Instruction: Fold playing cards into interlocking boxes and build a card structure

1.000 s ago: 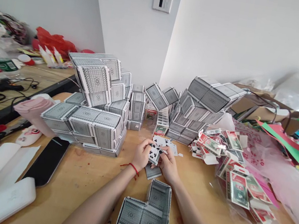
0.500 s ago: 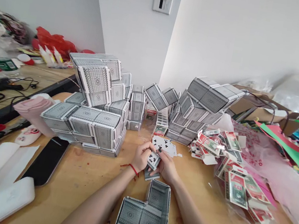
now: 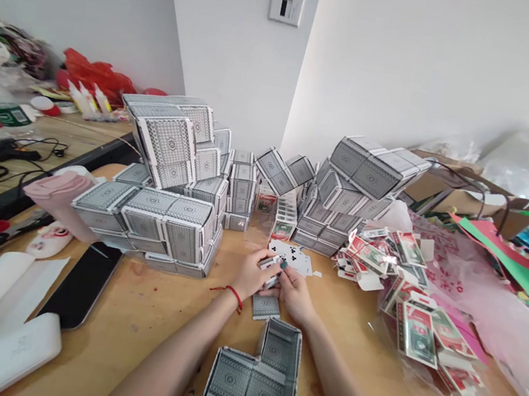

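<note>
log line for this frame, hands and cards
left hand: pinching playing card | right hand: pinching same card | under hands: face-down card on table | nearer: card-built tray

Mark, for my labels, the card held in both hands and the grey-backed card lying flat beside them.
Small white playing card (image 3: 269, 264): head view, its exposed edge.
Flat grey-backed playing card (image 3: 265, 306): head view, middle of back.
</note>
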Tool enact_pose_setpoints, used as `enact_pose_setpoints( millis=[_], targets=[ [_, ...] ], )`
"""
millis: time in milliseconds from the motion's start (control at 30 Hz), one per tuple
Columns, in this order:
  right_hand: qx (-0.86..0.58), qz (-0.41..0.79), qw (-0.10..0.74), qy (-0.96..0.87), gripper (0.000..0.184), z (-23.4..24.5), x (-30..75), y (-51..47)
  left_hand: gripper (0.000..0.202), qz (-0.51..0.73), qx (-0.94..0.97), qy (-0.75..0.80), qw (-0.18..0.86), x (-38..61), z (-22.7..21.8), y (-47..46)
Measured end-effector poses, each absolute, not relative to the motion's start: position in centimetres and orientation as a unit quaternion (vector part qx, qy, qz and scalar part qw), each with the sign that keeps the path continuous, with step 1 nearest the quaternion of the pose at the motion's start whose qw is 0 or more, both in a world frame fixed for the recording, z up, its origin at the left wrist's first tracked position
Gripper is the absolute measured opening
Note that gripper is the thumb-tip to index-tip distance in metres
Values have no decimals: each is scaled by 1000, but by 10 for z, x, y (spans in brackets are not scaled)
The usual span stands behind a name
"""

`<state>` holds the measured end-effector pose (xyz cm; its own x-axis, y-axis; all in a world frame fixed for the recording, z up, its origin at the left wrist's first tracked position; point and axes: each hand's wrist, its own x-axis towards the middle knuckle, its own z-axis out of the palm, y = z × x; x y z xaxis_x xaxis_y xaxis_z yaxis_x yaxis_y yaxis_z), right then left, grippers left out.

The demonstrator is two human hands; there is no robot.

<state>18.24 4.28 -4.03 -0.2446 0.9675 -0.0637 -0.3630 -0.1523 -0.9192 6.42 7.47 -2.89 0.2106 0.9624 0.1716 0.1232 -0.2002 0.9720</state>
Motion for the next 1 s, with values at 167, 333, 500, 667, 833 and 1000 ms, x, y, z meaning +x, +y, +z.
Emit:
enact_pose_setpoints(
  millis=[167,333,500,667,833,1000],
  targets=[
    [-358,661,490,-442,29,-41,181,42,22,424,657,453,428,64,-33,76],
    [-380,637,495,-453,30,-44,180,42,24,426,642,461,441,64,-39,80],
    [-398,619,499,-458,28,-46,178,41,24,444,616,472,449,67,-41,79],
    [-401,614,497,-464,28,-49,177,41,28,461,590,468,469,68,-40,77],
    [-429,569,522,-468,28,-56,180,42,30,466,574,439,510,70,-41,76],
    [-449,547,529,-468,30,-56,184,43,31,469,561,409,546,72,-40,75]
  ],
)
